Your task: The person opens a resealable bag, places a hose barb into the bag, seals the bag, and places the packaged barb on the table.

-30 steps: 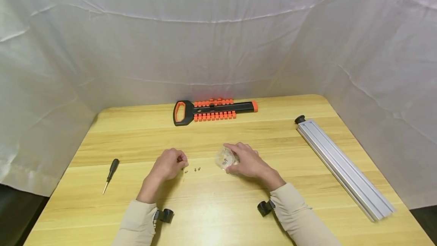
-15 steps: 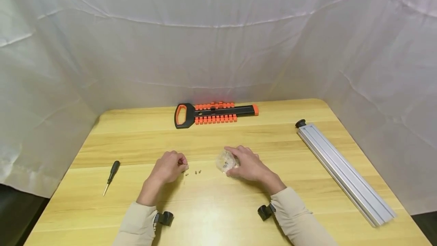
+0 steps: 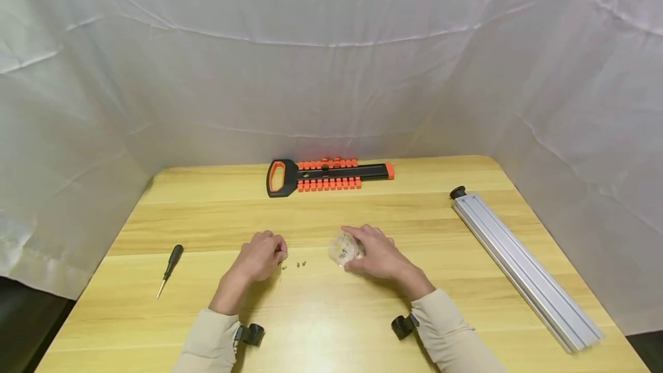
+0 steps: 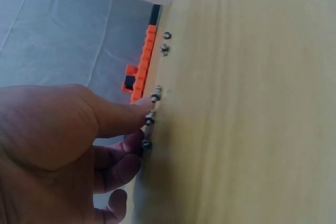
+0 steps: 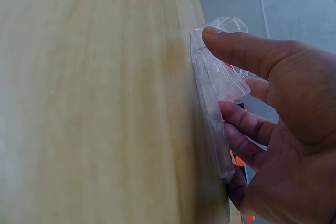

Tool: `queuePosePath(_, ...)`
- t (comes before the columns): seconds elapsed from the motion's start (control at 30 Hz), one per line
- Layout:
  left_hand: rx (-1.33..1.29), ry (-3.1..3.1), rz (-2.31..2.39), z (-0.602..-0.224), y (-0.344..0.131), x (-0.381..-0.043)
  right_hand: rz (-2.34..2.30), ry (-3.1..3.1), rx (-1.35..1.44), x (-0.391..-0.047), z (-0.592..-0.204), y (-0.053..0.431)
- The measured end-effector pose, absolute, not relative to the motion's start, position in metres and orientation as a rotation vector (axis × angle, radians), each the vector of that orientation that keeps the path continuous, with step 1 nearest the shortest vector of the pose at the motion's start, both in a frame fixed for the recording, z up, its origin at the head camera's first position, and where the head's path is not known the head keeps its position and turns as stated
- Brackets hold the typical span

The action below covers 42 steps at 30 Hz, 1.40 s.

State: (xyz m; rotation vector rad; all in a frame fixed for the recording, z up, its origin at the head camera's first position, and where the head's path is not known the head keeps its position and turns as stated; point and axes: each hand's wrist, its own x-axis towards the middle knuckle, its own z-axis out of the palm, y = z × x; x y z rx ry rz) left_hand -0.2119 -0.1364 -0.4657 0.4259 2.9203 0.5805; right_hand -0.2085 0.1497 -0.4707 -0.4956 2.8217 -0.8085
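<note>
My right hand (image 3: 378,253) holds a small clear plastic bag (image 3: 342,248) against the table, thumb on one side and fingers on the other. Small dark pieces show inside the bag in the head view. In the right wrist view the crumpled bag (image 5: 215,93) sits between thumb and fingers. My left hand (image 3: 259,256) is curled low over the table, pinching a small metal screw (image 4: 150,117) between thumb and finger. Several similar screws (image 3: 298,265) lie loose between the two hands. Part of the left fingertips is hidden in the head view.
A black-handled screwdriver (image 3: 172,262) lies at the left. An orange and black rack-like tool (image 3: 342,172) lies along the back edge. A long silver aluminium profile (image 3: 523,269) with a black knob slants along the right. Pale cloth (image 3: 331,85) hangs around the table.
The head view has tilted slightly, so everything appears a little lower. The left hand stays by the screws with small finger movements; the right hand keeps its hold on the bag.
</note>
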Motion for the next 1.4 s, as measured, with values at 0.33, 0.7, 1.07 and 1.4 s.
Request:
queuePosePath(0.33, 0.468, 2.935, 0.732, -0.465, -0.123, -0.215, -0.802, 2.832, -0.488, -0.209, -0.472, 0.151)
queuePosePath(0.7, 0.595, 2.966, 0.880, -0.452, -0.091, -0.215, -0.799, 2.834, -0.482, -0.208, -0.472, 0.151)
queuePosePath(1.07, 0.688, 2.937, 0.969, -0.453, -0.069, -0.218, -0.795, 2.837, -0.492, -0.207, -0.471, 0.153)
queuePosePath(1.4, 0.757, 2.928, 0.930, -0.459, -0.055, -0.215, -0.805, 2.833, -0.490, -0.208, -0.471, 0.153)
